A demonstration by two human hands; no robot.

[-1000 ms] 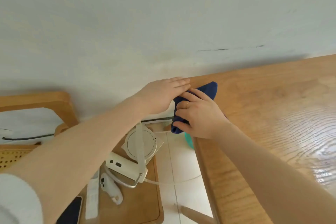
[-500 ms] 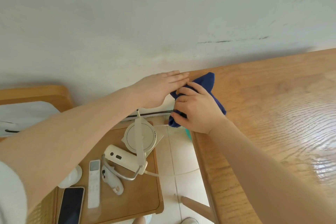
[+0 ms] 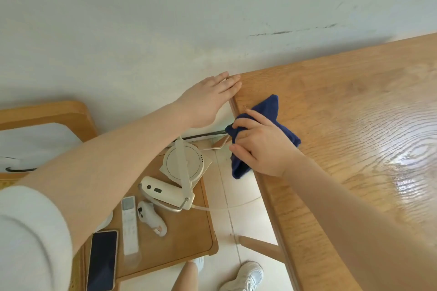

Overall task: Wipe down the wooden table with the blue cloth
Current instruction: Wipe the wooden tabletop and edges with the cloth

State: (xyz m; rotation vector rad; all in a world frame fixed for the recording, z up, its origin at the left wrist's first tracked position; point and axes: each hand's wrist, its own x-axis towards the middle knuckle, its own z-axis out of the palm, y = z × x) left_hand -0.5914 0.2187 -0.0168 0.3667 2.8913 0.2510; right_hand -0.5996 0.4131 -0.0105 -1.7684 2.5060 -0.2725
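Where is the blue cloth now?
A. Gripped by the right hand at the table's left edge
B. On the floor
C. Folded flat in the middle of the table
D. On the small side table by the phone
A: the right hand grips the blue cloth at the wooden table edge, one end hanging over.

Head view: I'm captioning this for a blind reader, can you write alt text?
A person's right hand grips a blue cloth at the wooden table's left edge, while the left hand rests flat on its far corner by a white wall.
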